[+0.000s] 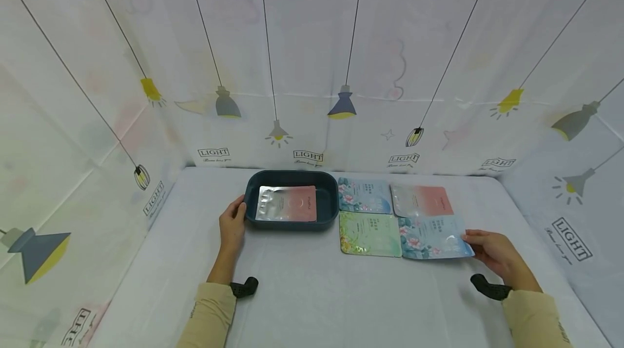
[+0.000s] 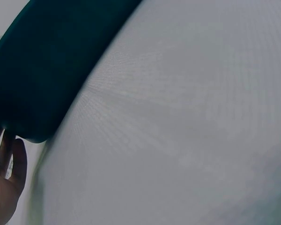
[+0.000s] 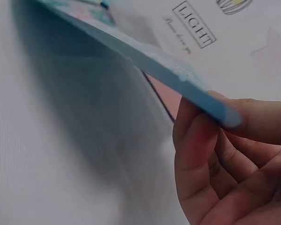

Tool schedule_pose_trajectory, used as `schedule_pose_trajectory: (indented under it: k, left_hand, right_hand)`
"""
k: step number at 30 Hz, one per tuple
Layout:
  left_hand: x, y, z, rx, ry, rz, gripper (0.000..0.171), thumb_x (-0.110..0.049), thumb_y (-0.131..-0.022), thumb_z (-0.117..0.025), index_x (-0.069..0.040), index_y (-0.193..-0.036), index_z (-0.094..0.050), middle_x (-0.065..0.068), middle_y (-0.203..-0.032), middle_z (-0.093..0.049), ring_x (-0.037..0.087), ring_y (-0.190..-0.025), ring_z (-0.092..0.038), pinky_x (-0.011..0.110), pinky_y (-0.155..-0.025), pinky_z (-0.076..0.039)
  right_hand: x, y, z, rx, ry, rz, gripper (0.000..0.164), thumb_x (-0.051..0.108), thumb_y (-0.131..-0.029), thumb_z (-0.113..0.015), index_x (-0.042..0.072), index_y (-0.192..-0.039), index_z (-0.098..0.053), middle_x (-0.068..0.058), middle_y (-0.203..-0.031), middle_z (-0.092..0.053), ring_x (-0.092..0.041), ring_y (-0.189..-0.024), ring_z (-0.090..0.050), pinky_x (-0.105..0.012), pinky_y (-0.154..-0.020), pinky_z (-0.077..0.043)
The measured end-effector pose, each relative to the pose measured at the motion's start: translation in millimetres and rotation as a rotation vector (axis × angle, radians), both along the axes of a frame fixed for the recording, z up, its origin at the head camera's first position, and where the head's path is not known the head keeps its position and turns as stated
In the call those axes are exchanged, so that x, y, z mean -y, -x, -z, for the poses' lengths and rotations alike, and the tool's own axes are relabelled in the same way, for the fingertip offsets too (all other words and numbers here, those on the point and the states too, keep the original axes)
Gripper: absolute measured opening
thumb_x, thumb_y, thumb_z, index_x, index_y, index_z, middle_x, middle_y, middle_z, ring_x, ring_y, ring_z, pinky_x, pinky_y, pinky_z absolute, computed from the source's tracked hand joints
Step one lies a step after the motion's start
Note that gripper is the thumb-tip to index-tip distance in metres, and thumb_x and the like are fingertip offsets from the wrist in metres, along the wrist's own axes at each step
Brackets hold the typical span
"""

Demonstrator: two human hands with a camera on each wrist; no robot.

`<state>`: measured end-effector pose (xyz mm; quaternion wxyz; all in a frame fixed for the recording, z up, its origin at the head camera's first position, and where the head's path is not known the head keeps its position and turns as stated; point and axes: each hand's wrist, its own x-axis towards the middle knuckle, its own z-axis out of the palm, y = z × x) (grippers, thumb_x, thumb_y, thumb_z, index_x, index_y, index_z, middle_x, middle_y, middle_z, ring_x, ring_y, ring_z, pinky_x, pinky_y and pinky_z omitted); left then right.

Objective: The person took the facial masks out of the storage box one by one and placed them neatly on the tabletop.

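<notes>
My right hand (image 1: 497, 253) pinches the right edge of a blue floral sachet, apparently a face-mask packet (image 1: 431, 237), between thumb and fingers. In the right wrist view this blue packet (image 3: 168, 77) slants, its held edge raised off the white cloth and a shadow beneath. A dark teal tray (image 1: 292, 225) stands to the left, with a silver-and-pink packet (image 1: 287, 203) lying flat in it. Against the tray's left end, my left hand (image 1: 232, 229) rests its fingers. The left wrist view shows the tray's side wall (image 2: 51, 61) with the fingertips right at its end.
Right of the tray lie another blue floral packet (image 1: 365, 195), a green packet (image 1: 370, 234) and a second silver-and-pink packet (image 1: 424, 200), close together. A white cloth covers the table (image 1: 341, 299). Behind it hangs a lamp-printed curtain (image 1: 312, 55).
</notes>
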<state>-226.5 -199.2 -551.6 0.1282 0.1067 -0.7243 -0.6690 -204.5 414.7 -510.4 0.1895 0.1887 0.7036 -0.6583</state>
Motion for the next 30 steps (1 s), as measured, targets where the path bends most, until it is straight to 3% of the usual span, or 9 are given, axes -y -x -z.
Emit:
schedule_pose_trajectory:
  k: [4, 10, 12, 21, 30]
  left_hand:
    - [0.5, -0.4, 1.1, -0.004, 0.002, -0.004, 0.039, -0.021, -0.104, -0.047, -0.003, -0.138, -0.053, 0.016, -0.142, -0.053, 0.026, -0.131, -0.050, -0.001, -0.084, -0.043]
    - [-3.6, -10.5, -21.5, 0.004, 0.001, 0.016, 0.039, -0.014, -0.103, -0.046, 0.004, -0.138, -0.050, 0.023, -0.142, -0.051, 0.033, -0.133, -0.048, -0.002, -0.082, -0.043]
    - [-5.6, -13.8, -28.0, 0.003, 0.009, 0.022, 0.039, -0.012, -0.103, -0.045, 0.006, -0.138, -0.049, 0.024, -0.142, -0.050, 0.034, -0.133, -0.048, -0.001, -0.083, -0.043]
    - [-6.5, -14.9, -29.5, -0.017, 0.001, 0.031, 0.039, -0.012, -0.103, -0.046, 0.006, -0.138, -0.049, 0.025, -0.142, -0.050, 0.035, -0.134, -0.047, 0.000, -0.084, -0.044]
    - [-4.3, -12.4, -24.8, -0.008, -0.018, 0.029, 0.039, -0.012, -0.103, -0.046, 0.006, -0.138, -0.049, 0.025, -0.142, -0.051, 0.036, -0.133, -0.048, 0.001, -0.082, -0.045]
  right_hand:
    - [1.7, 0.8, 3.1, 0.001, -0.220, -0.018, 0.062, 0.020, -0.093, -0.066, -0.012, -0.139, -0.039, 0.015, -0.084, -0.063, -0.005, -0.078, -0.060, -0.024, -0.071, -0.055]
    - [6.4, 2.1, 2.8, -0.022, -0.397, -0.025, 0.060, 0.023, -0.093, -0.066, -0.016, -0.133, -0.045, 0.011, -0.082, -0.063, -0.009, -0.074, -0.060, -0.023, -0.066, -0.055]
    - [6.9, 2.1, 2.9, -0.032, -0.417, -0.031, 0.055, 0.021, -0.093, -0.066, -0.016, -0.130, -0.049, 0.011, -0.081, -0.065, -0.008, -0.073, -0.061, -0.023, -0.066, -0.056]
    - [2.5, 2.7, 1.9, -0.037, -0.529, -0.072, 0.040, 0.014, -0.094, -0.060, -0.018, -0.119, -0.056, 0.002, -0.079, -0.070, -0.013, -0.070, -0.065, -0.028, -0.065, -0.058]
    - [5.3, 8.3, -4.1, -0.046, -0.477, -0.110, 0.051, 0.027, -0.096, -0.061, -0.014, -0.125, -0.053, 0.004, -0.082, -0.071, -0.010, -0.075, -0.067, -0.025, -0.069, -0.059]
